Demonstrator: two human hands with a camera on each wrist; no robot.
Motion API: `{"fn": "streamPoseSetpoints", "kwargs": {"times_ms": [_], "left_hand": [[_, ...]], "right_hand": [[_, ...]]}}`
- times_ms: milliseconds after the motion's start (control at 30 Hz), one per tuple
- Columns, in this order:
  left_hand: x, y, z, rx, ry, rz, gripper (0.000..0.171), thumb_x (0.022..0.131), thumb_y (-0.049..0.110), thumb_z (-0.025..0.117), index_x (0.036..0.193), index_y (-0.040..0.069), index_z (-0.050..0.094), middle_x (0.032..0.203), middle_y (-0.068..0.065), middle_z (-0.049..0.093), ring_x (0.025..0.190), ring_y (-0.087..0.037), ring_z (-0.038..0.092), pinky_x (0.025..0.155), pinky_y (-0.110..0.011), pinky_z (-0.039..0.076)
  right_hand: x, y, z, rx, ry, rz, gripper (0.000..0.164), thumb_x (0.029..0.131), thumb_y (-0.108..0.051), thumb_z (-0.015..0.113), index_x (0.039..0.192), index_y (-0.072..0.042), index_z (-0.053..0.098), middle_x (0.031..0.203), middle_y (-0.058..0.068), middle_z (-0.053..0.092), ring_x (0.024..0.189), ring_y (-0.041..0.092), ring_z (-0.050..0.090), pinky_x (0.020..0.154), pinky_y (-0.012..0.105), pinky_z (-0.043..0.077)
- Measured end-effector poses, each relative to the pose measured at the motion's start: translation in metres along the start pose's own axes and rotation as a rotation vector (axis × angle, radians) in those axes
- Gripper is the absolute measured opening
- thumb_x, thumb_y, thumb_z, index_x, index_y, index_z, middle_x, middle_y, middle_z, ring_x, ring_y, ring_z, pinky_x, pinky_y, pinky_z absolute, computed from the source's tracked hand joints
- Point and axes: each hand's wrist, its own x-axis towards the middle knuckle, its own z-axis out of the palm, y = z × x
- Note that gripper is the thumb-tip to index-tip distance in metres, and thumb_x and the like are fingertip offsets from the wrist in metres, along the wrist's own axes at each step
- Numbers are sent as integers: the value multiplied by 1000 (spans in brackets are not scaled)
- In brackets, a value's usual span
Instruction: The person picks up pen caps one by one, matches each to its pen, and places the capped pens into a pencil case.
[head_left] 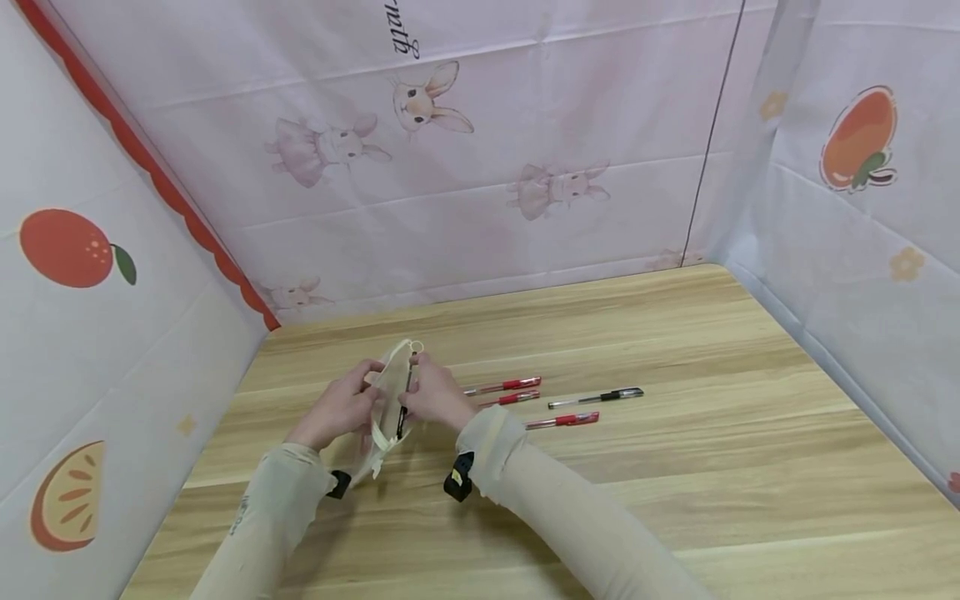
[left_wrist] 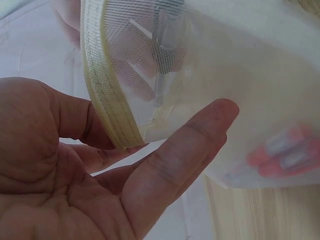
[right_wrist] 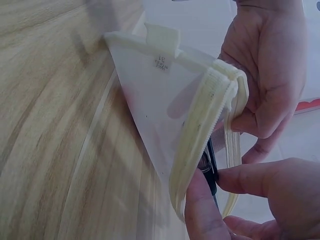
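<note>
A translucent mesh zipper pouch (head_left: 390, 387) with cream edging is held up off the wood tabletop, its zipper mouth spread apart. My left hand (head_left: 341, 408) grips one side of the mouth, thumb and fingers about the zipper edge (left_wrist: 112, 100) in the left wrist view. In the right wrist view, my right hand (right_wrist: 250, 195) pinches a black pen (right_wrist: 210, 165) between thumb and finger, within the pouch's mouth. Red-and-clear pen ends (left_wrist: 285, 150) show through the pouch wall in the left wrist view.
To the right of the hands lie red pens, one farther back (head_left: 517, 383), one in the middle (head_left: 517, 397) and one nearer (head_left: 573, 419), and a black-capped pen (head_left: 607, 396). Printed cloth walls (head_left: 480, 242) border the wood tabletop (head_left: 675, 483) at back and sides.
</note>
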Motion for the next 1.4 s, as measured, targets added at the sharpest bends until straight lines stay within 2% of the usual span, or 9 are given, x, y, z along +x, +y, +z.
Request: {"fn": "streamPoseSetpoints", "kwargs": {"times_ms": [267,367,500,633,800,1033,1100,1267,1400], "left_hand": [[-1,-1,0,0,-12,3,46,111,13,44,157,6,39,135,-32,65,96,-32,74,77,-42,64],[-2,0,-1,7,-11,8,46,112,13,43,157,7,39,136,-32,64,92,-30,74,76,-41,64],[-3,0,-1,9,-7,15,46,112,13,42,157,6,39,137,-33,63,96,-32,74,75,-41,64],[-3,0,-2,5,1,19,46,111,12,44,156,5,40,137,-34,63,101,-35,73,74,-42,64],[-3,-1,-2,21,5,9,46,111,13,45,156,5,40,137,-33,64,99,-32,73,77,-41,64],[-3,-1,-1,22,9,18,46,110,13,47,155,5,42,133,-32,65,97,-30,72,75,-40,63],[-3,-2,-1,17,10,22,45,110,13,45,155,5,42,134,-32,65,98,-31,72,74,-40,63],[-5,-2,-1,9,18,33,46,109,11,46,154,4,43,132,-33,65,100,-33,72,73,-42,64],[-5,-2,-1,5,17,30,46,109,12,48,154,4,43,131,-32,66,99,-33,72,74,-41,64]], "right_hand": [[2,-1,0,-56,-19,7,70,104,-8,69,165,-9,35,79,2,62,65,20,67,55,23,47],[2,-1,-1,-60,-29,-2,69,104,-8,69,164,-10,36,85,3,64,71,23,73,59,24,51],[2,-1,-4,-37,-33,-28,64,103,-7,70,161,-8,40,89,4,64,79,29,77,64,26,57],[2,1,-9,-31,-24,-50,61,102,-6,72,157,-6,45,90,4,65,80,30,76,65,26,58],[2,3,-15,-28,-29,-61,58,101,-6,72,154,-6,48,92,5,66,84,33,76,66,25,58],[3,6,-27,-89,-34,-97,52,102,-9,71,150,-7,53,101,7,68,77,15,62,62,24,49],[4,8,-31,-102,-41,-109,49,102,-10,71,149,-8,55,104,9,69,78,14,61,62,24,49],[4,12,-43,-90,-65,-125,45,104,-9,68,147,-9,56,110,11,69,84,22,67,67,28,55],[3,14,-54,-63,-81,-127,44,104,-8,67,146,-11,58,112,12,66,87,33,72,75,42,62]]}}
